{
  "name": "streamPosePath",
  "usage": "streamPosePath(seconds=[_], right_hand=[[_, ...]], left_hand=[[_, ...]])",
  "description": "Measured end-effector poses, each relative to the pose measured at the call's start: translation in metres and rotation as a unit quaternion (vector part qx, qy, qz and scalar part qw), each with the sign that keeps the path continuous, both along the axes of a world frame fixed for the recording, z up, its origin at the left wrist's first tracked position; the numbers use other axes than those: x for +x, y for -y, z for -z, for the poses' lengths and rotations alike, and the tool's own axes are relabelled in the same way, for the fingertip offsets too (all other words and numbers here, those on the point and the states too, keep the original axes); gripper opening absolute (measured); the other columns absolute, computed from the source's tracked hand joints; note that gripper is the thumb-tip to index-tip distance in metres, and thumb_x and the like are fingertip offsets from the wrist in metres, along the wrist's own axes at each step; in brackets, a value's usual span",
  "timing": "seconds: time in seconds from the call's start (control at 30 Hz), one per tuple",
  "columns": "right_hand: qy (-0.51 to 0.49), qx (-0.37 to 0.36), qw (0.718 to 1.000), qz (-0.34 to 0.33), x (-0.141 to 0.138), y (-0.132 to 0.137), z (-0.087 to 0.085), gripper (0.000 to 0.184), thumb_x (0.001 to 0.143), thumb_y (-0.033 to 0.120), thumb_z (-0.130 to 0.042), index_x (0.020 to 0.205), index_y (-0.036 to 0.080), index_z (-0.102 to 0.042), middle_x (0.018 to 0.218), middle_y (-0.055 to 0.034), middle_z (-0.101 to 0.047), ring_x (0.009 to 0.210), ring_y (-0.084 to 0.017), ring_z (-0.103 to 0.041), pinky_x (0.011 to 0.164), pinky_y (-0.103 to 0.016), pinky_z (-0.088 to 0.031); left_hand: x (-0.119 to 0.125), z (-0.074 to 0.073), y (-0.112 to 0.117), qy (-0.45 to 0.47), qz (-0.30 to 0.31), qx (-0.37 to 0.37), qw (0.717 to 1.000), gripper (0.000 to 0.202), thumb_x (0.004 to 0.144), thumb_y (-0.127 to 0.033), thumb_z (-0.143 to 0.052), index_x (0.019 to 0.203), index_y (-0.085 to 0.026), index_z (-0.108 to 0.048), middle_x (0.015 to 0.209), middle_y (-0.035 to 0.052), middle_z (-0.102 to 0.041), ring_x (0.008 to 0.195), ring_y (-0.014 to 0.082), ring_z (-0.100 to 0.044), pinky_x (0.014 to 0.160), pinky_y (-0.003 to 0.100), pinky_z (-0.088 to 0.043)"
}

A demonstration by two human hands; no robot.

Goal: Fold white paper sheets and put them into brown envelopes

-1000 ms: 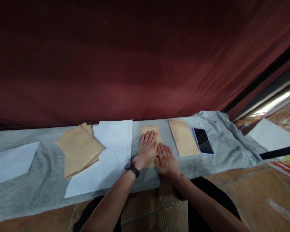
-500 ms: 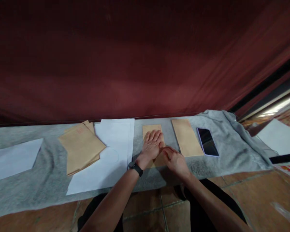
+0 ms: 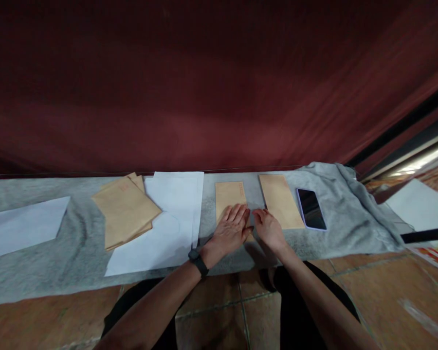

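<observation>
A brown paper envelope with small red print lies on the grey cloth in front of me. My left hand presses flat on its lower half, fingers stretched out, and hides much of it. Just to the right is my right hand, its fingers curled together and nothing visible in them. Its fingertips rest by the envelope's right edge, over a strip of cloth. Farther right lies a second brown envelope, thicker-looking at its left edge.
A phone lies right of the second envelope. On the left, a loose pile of brown envelopes overlaps white paper sheets. Another white sheet is at the far left. The grey cloth bunches up at the right end.
My left hand has slid down the envelope toward me, uncovering its upper part. My right hand has moved off the envelope's right side and slightly away from my left hand.
</observation>
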State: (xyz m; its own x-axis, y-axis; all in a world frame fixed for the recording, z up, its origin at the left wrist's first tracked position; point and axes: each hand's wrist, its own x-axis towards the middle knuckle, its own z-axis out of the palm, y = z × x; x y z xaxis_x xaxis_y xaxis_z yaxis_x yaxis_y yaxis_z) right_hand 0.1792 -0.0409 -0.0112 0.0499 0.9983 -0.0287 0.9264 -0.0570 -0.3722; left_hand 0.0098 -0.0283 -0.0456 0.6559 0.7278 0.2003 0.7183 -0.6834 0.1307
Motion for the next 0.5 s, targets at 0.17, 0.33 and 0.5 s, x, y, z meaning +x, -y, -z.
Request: streamPosePath(seconds=[0.17, 0.33, 0.5], right_hand=[[0.014, -0.03, 0.999, -0.002, -0.001, -0.003, -0.003, 0.027, 0.102, 0.021, -0.041, 0.109, 0.02, -0.067, 0.105, -0.0071, -0.073, 0.098, -0.019, -0.068, 0.082, -0.026, -0.043], [0.053, -0.041, 0.998, 0.005, -0.005, -0.003, -0.006, 0.025, 0.103, 0.022, -0.041, 0.109, 0.019, -0.066, 0.108, -0.008, -0.072, 0.095, -0.02, -0.069, 0.078, -0.027, -0.042], [0.086, -0.04, 0.995, 0.001, -0.013, 0.002, -0.009, 0.023, 0.103, 0.022, -0.042, 0.109, 0.018, -0.064, 0.105, -0.0081, -0.073, 0.095, -0.02, -0.071, 0.077, -0.028, -0.043]], left_hand=[[-0.006, -0.008, 0.025, 0.007, 0.052, -0.028, 0.998, 0.068, 0.102, -0.053, -0.038, 0.158, -0.016, -0.028, 0.164, 0.0121, -0.032, 0.153, 0.0264, -0.024, 0.125, 0.048, -0.008], [-0.013, -0.013, 0.05, 0.012, 0.108, -0.05, 0.993, 0.081, 0.097, -0.067, -0.038, 0.153, -0.009, -0.035, 0.158, 0.0172, -0.041, 0.151, 0.0264, -0.03, 0.125, 0.042, -0.009], [-0.017, -0.01, 0.067, 0.021, 0.12, -0.033, 0.992, 0.087, 0.093, -0.071, -0.045, 0.149, -0.005, -0.041, 0.153, 0.0209, -0.047, 0.149, 0.0278, -0.035, 0.124, 0.041, -0.018]])
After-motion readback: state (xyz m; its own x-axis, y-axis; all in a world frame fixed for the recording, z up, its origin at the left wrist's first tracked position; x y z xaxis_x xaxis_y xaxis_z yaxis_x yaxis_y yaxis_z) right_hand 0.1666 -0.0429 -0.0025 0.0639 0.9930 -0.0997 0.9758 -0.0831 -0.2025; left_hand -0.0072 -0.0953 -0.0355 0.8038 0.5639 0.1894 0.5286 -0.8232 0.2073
